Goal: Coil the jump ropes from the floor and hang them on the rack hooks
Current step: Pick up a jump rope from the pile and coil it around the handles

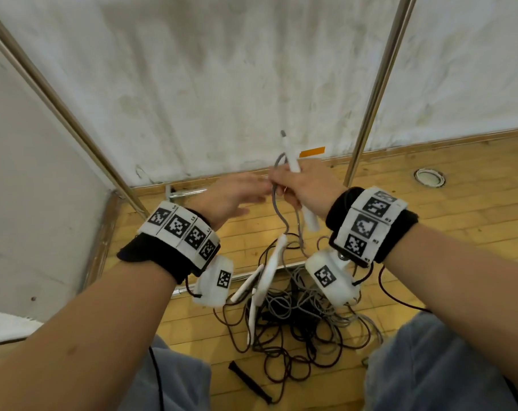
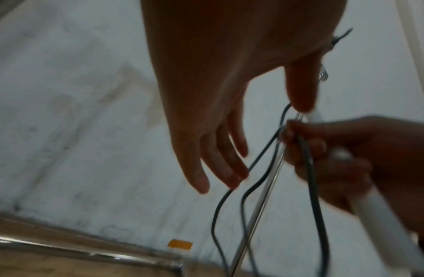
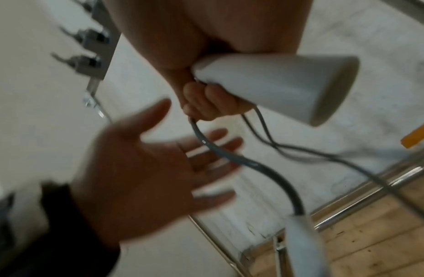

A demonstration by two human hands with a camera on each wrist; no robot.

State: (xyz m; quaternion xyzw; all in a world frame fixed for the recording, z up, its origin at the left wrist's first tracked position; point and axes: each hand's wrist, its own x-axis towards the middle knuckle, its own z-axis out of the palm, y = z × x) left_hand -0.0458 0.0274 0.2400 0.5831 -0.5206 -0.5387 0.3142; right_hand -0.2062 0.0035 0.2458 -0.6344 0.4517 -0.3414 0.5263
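Right hand (image 1: 300, 189) grips white handle (image 1: 293, 161), grey cord (image 1: 281, 215); left hand (image 1: 228, 197) beside, fingers spread.

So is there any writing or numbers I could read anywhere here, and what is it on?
"R3": beside a black-and-white square on the right wristband.
"R2": lower on the same band.
Small marks between the squares on the left wristband: too small to read.
The squares themselves are patterns, not words.
The orange tag on the wall: no text visible.
The white handle in the right hand: no print visible.
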